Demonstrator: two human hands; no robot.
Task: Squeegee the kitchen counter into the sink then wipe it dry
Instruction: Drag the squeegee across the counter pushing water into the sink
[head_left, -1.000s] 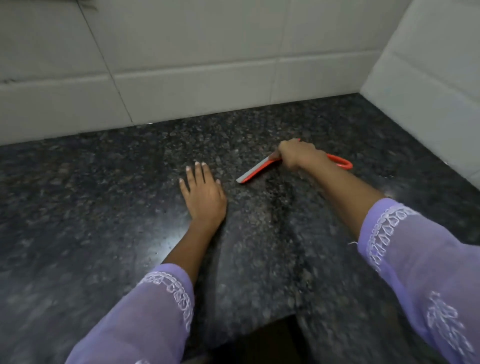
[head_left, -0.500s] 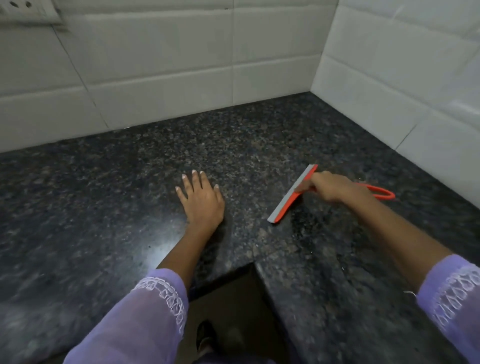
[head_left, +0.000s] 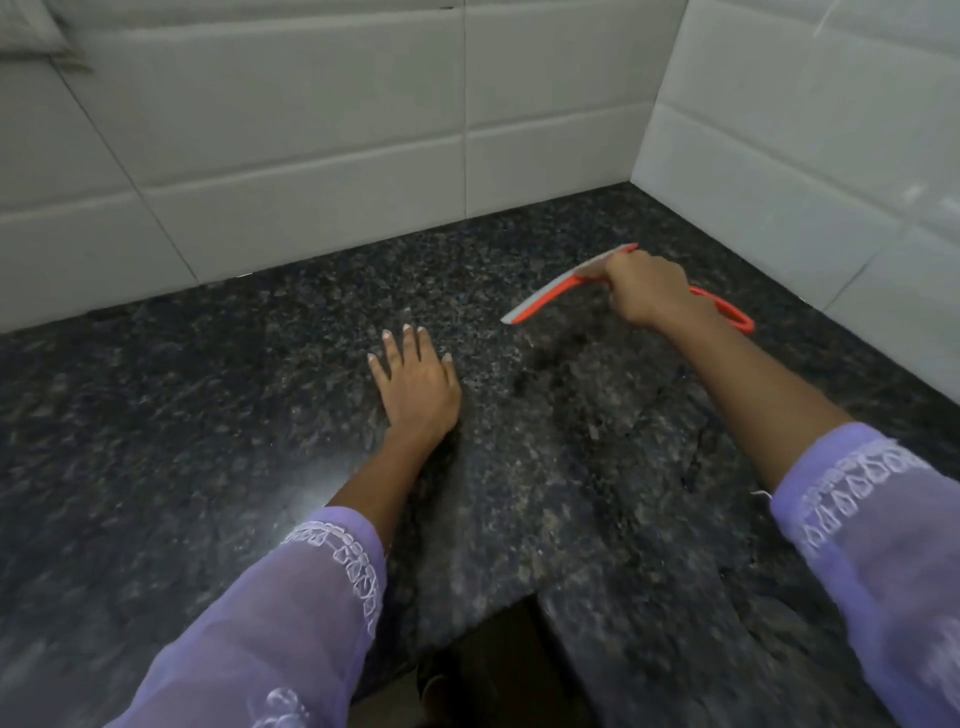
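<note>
My right hand sits in the upper right of the frame, fingers curled round the handle of the orange squeegee. Its grey rubber blade runs diagonally from the upper right, beside my knuckles, down to the left, and its lower edge appears to meet the dark speckled granite counter. The looped end of the orange handle sticks out behind my wrist toward the right-hand wall. I can read no brand or writing on the squeegee; the frame is too soft for that.

My left hand lies flat near the centre of the frame, palm down on the counter, fingers straight and close together, pointing toward the back wall and holding nothing. It is well apart from the squeegee's blade tip, which lies up and to its right.

White wall tiles fill the top of the frame and turn a corner at the upper right. Both my forearms wear lilac sleeves with white embroidered cuffs. At the bottom centre the counter's edge forms an inner corner over a dark gap.
</note>
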